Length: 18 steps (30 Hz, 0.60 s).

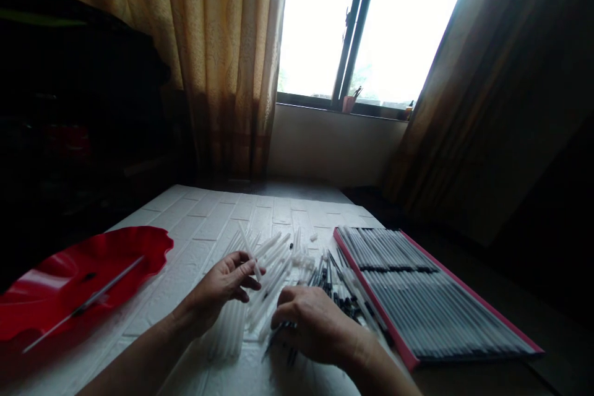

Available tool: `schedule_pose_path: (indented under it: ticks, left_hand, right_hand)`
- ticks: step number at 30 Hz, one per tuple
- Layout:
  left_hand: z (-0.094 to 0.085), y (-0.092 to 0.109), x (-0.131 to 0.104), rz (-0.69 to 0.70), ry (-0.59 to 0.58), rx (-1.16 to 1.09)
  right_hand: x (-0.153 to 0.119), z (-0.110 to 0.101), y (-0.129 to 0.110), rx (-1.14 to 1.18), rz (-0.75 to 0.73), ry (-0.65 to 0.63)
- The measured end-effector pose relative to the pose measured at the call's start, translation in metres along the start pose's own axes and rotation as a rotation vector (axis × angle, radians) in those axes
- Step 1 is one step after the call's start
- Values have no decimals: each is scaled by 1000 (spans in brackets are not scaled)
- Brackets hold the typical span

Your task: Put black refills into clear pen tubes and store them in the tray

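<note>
My left hand (227,281) pinches a clear plastic pen barrel (250,250) between thumb and fingers, tilted upward. Beneath it, several similar empty pen barrels (227,331) lie side by side on the white surface. My right hand (310,322) is lowered over the pile, its fingers bent and closed. Thin dark sticks show below its fingertips, but what they grip is hidden. Just beyond the right hand lie dark pen refills (320,275) and small black caps (350,307). More loose clear barrels (273,253) spread out between and beyond both hands.
On the right, a pink-edged box (408,362) holds rows of assembled-looking pens (440,306). A red scalloped dish (153,241) with a pen (111,284) in it sits at the left. White brick-patterned sheeting (204,204) covers the table. Curtains (223,43) and a window stand behind.
</note>
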<state>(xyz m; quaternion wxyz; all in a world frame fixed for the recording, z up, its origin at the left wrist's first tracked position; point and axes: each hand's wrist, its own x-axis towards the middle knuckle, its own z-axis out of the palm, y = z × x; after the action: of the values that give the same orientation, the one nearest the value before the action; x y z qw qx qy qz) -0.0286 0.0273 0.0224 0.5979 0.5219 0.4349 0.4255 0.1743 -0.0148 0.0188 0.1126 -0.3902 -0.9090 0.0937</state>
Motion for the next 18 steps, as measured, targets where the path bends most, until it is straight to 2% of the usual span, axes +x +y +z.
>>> schedule_pose_path:
  ticks: [4,7,9,14,16,18]
  left_hand:
    - [-3,3,-3,-74,-20,-103]
    - [-4,3,-4,-117,-7,-168]
    - [-4,2,-4,-148,9,-223]
    - [-2,2,-5,-216,53,-297]
    - [0,2,-5,-225,42,-302]
    - [0,0,-5,-219,12,-310]
  right_hand:
    - [4,4,-4,-75,-8,-15]
    - [5,2,-7,-135,-1,32]
    - [3,-2,-8,-140,1,112]
    - [1,-18,-6,-61,91,453]
    - [3,-21,-6,-98,146,510]
    - [7,-22,-7,-155,174,496]
